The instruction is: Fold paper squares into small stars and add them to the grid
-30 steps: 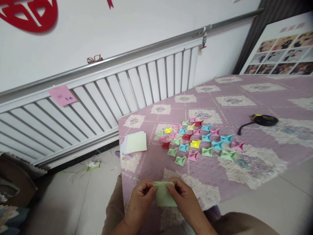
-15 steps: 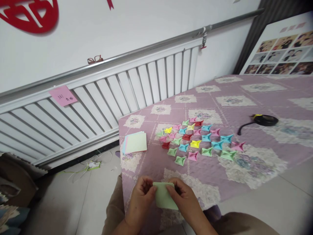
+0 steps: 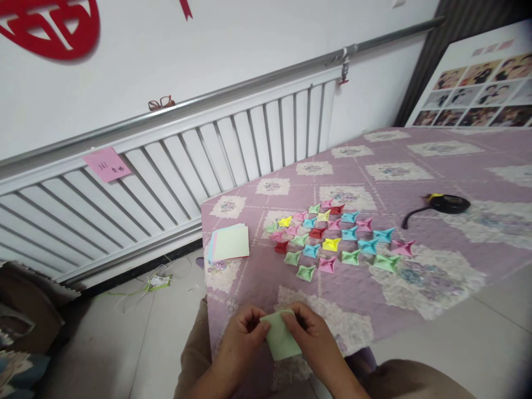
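A small square of pale green paper (image 3: 282, 339) is held up over the near edge of the table. My left hand (image 3: 245, 338) pinches its upper left corner between thumb and fingers. At the upper right, my right hand (image 3: 310, 335) grips it with the thumb lying on the paper's face. Beyond my hands, several small folded paper pieces (image 3: 331, 244) in green, pink, blue, yellow and red sit in slanting rows. To the left lies a stack of square paper sheets (image 3: 231, 242), pale green on top, with pink and blue edges showing.
A purple patterned cloth (image 3: 257, 288) covers the table. A black object with a thin curved arm (image 3: 449, 204) lies to the right. Behind stands a white radiator (image 3: 233, 144) with a pink note (image 3: 107, 164) and glasses (image 3: 161, 102). Cables (image 3: 155, 282) lie on the floor.
The green paper has tilted slightly, its left corner now lower than its right. My left hand has shifted a little downward. The table things lie as before.
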`<act>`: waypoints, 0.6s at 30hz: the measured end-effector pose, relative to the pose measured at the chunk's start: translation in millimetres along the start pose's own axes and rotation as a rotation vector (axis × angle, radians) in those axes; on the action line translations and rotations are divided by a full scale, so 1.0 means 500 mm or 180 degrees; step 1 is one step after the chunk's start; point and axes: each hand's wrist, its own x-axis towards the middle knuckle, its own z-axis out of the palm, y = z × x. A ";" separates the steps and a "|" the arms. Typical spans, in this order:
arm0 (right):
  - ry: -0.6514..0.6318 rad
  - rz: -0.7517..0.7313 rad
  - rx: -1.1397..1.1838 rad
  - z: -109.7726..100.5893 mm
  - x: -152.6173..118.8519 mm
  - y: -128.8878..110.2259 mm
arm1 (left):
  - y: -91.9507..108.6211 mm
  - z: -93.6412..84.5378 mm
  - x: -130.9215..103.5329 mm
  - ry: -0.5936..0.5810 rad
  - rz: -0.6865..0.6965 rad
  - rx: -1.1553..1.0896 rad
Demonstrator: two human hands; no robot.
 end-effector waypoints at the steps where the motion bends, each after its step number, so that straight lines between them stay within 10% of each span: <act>1: 0.0002 -0.0014 -0.0022 0.001 0.001 0.001 | -0.003 -0.002 0.001 -0.0008 0.0003 0.0104; 18: -0.0017 -0.0055 -0.0305 0.008 0.005 0.024 | 0.013 -0.005 -0.015 -0.0463 -0.0094 0.0940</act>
